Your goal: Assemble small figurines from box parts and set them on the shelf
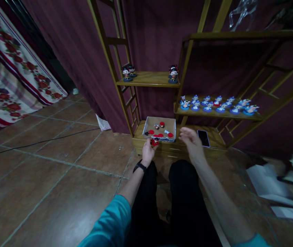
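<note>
My left hand (148, 151), with a dark band on its wrist, is closed around a small red and black figurine (155, 141). It holds the figurine at the near edge of a shallow cardboard box (174, 125). Inside the box lie several small figurines, among them a dark-haired one (157, 126), and red discs such as this red disc (151, 132). To the right of the box, my right hand (191, 140) is raised, blurred by motion, with fingers partly bent and no object visible in it. A phone (203, 138) lies just beyond it on the wooden surface.
On the upper left shelf (148, 78) stand dark-haired figurines (173, 74). The right shelf (215, 115) carries several blue and white figurines (207, 106). A clear horse-like figure (243, 13) stands higher up. A black cable (45, 141) crosses the tiled floor; white packaging (270, 181) lies at right.
</note>
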`<state>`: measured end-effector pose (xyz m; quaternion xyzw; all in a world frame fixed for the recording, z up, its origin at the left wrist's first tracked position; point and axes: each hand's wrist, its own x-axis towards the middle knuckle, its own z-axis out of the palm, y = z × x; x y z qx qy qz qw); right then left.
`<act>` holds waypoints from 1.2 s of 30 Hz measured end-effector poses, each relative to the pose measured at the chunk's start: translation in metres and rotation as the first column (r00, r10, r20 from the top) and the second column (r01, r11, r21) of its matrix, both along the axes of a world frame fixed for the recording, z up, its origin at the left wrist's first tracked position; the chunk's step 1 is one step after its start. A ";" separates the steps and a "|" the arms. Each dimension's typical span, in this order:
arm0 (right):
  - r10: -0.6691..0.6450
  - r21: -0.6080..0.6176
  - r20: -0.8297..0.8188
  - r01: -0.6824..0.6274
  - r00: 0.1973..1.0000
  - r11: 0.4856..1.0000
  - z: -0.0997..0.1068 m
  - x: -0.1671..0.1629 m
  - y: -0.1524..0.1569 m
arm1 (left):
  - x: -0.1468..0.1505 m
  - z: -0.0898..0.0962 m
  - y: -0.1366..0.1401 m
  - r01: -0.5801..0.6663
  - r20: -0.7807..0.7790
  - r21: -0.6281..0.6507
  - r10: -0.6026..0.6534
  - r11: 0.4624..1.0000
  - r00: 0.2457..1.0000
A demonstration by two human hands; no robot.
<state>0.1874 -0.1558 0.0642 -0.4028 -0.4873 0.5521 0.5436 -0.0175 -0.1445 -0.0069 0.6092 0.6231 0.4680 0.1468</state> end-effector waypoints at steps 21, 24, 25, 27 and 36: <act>0.268 -0.225 -0.235 -0.320 0.934 0.920 -0.071 -0.058 0.030 | 0.016 0.018 -0.029 0.155 -0.654 0.004 -0.114 0.988 0.748; 0.280 -0.224 -0.228 -0.330 0.933 0.917 -0.072 -0.055 0.031 | 0.016 0.016 -0.030 0.169 -0.664 0.015 -0.116 0.985 0.738; 0.277 -0.229 -0.228 -0.328 0.934 0.917 -0.072 -0.055 0.031 | 0.016 0.015 -0.030 0.172 -0.668 0.019 -0.115 0.985 0.735; 0.279 -0.233 -0.231 -0.332 0.932 0.914 -0.072 -0.054 0.032 | 0.016 0.013 -0.030 0.185 -0.674 0.030 -0.117 0.982 0.730; 0.270 -0.252 -0.245 -0.330 0.931 0.910 -0.072 -0.053 0.032 | 0.016 0.015 -0.030 0.193 -0.708 0.008 -0.130 0.981 0.694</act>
